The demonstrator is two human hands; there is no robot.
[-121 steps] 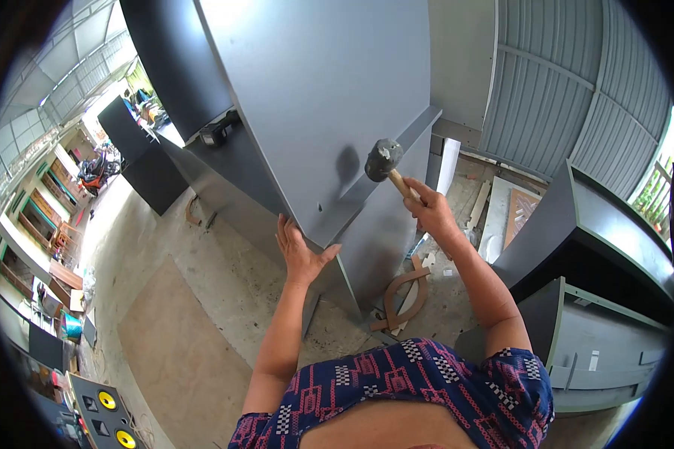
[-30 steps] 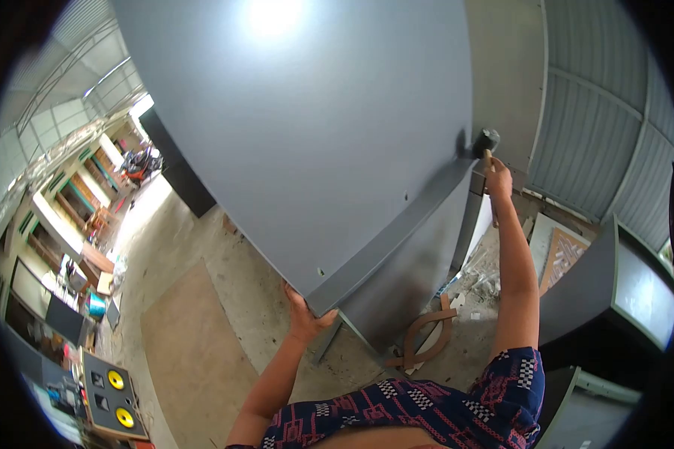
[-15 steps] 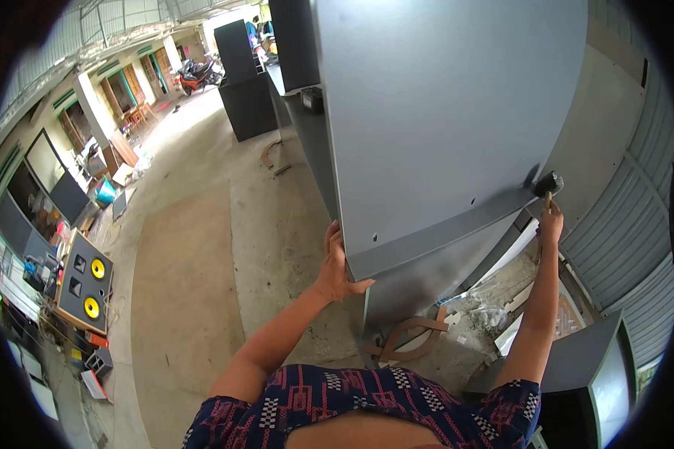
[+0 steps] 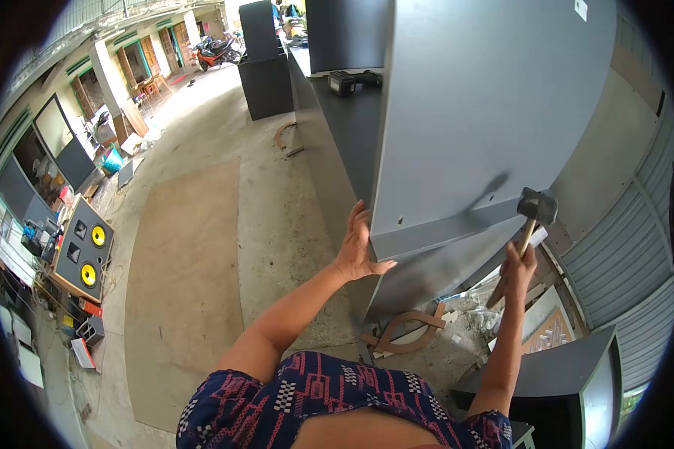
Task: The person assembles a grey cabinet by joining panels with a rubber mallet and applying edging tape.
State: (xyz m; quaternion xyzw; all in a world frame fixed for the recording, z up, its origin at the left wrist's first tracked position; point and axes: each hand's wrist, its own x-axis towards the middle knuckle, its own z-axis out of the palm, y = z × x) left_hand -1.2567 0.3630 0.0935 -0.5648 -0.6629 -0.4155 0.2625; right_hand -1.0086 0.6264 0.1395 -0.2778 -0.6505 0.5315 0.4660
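Observation:
A tall grey panel (image 4: pixel 487 97) stands upright in front of me, with a narrow grey ledge (image 4: pixel 442 238) along its foot. My left hand (image 4: pixel 358 253) grips the near left corner of the panel, fingers against its side and thumb stretched beneath the ledge. Closed round the wooden handle of a hammer (image 4: pixel 538 206) is my right hand (image 4: pixel 518 269). The hammer's dark, blocky head points up and hangs in front of the ledge's right part, casting a shadow on the panel.
A black cordless drill (image 4: pixel 344 82) lies on a dark grey board left of the panel. Curved brown wooden pieces (image 4: pixel 412 333) and scraps lie on the floor below. At lower right stands a grey box-like unit (image 4: pixel 547 370); a speaker cabinet (image 4: pixel 82 251) is at left.
The hammer has come away from the ledge's far right end, back toward me and left. My left hand keeps its place on the panel's corner. The view has shifted, showing more of the drill.

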